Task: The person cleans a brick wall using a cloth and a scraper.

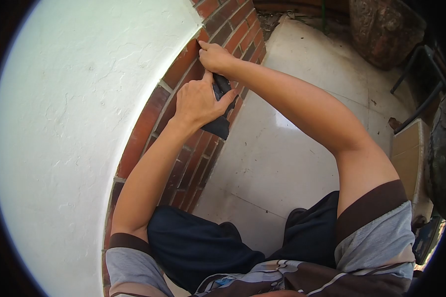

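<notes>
Brick wall [183, 163] met both hands below its white plaster [84, 123]. Left hand [197, 101] sat on a straight forearm rising from the lower left, fingers and thumb clamped on a black object [221, 126] held flat against the bricks. Right hand [215, 57] crossed over from a bent elbow, fingers curled together on the wall's top brick edge. The object's long axis ran down the wall face, its lower end pointing toward the floor [292, 148].

dark object [220, 126]: mostly hidden by left hand [198, 101] | pot [381, 29]: cut off at top
</notes>
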The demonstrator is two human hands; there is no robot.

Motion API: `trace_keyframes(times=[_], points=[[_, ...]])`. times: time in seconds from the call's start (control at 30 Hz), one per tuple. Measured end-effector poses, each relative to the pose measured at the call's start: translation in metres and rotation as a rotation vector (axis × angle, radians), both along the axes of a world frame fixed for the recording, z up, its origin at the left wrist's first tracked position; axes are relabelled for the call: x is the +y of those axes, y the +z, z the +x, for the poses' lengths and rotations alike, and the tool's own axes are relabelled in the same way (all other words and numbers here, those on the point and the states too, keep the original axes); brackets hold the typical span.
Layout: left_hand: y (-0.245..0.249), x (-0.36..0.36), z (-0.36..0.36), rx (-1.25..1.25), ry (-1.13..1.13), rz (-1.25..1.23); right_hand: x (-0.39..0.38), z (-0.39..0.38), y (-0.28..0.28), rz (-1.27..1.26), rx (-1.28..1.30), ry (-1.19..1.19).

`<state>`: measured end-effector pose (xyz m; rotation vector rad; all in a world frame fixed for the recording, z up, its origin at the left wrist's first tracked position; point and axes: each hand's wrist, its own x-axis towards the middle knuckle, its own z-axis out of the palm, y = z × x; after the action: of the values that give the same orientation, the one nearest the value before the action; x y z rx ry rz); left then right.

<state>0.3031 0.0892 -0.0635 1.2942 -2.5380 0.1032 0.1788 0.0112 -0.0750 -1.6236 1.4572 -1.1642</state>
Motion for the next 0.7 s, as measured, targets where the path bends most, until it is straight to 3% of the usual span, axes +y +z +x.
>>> trace_keyframes(times=[0.07, 0.17, 0.3, 0.5, 0.7], points=[[0.0, 0.0, 0.001, -0.001, -0.003, -0.009, 0.001, 0.001, 0.002, 0.014, 0.054, 0.002], [0.001, -0.003, -0.001, 0.029, 0.01, -0.027, -0.01, 0.003, 0.002, 0.041, -0.151, -0.026], [0.002, 0.0, -0.002, 0.034, 0.004, 0.02, -0.008, -0.001, -0.001, -0.044, 0.022, -0.014], [-0.002, 0.004, 0.001, 0.042, 0.007, -0.005, 0.003, 0.004, 0.004, 0.014, -0.062, -0.033], [-0.002, 0.009, 0.003, 0.006, -0.012, -0.008, 0.008, 0.006, -0.003, -0.088, 0.067, -0.003]])
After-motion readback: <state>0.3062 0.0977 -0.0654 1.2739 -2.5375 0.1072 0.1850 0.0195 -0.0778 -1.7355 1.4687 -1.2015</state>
